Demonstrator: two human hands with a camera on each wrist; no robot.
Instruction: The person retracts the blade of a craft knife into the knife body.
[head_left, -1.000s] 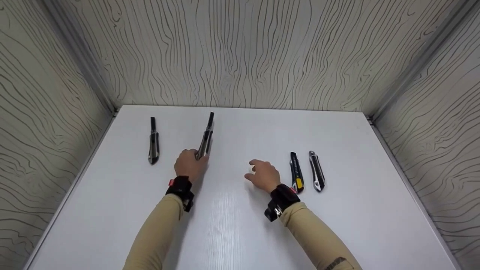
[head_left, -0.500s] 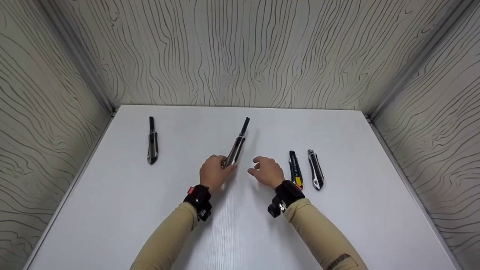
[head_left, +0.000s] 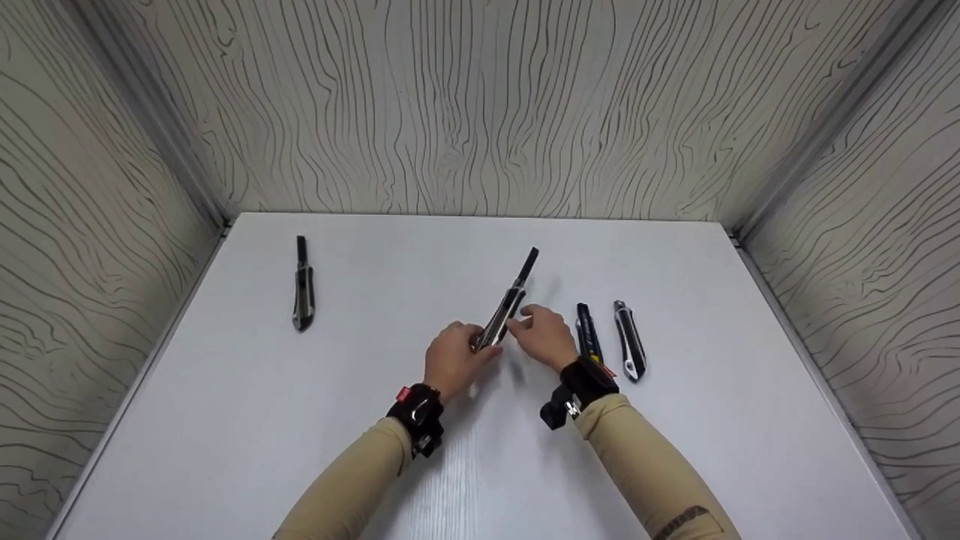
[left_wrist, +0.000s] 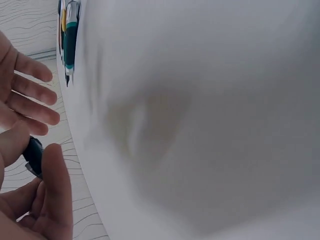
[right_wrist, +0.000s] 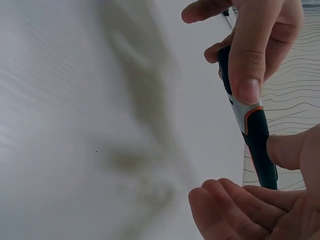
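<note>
Head view: the left hand [head_left: 454, 361] pinches a utility knife [head_left: 502, 316] above the table [head_left: 225, 420], roughly midway between the side edges; the right hand [head_left: 547, 339] has extended fingers, its thumb at the knife, contact unclear.

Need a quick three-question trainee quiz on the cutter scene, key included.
1. Count: how many cutters show in the head view?
2. Identify: which hand grips the held cutter?
3. True or false: the leftmost cutter lies against the rightmost cutter.

Key:
1. Four.
2. The left hand.
3. False; the leftmost cutter and the rightmost cutter lie well apart on the table.
</note>
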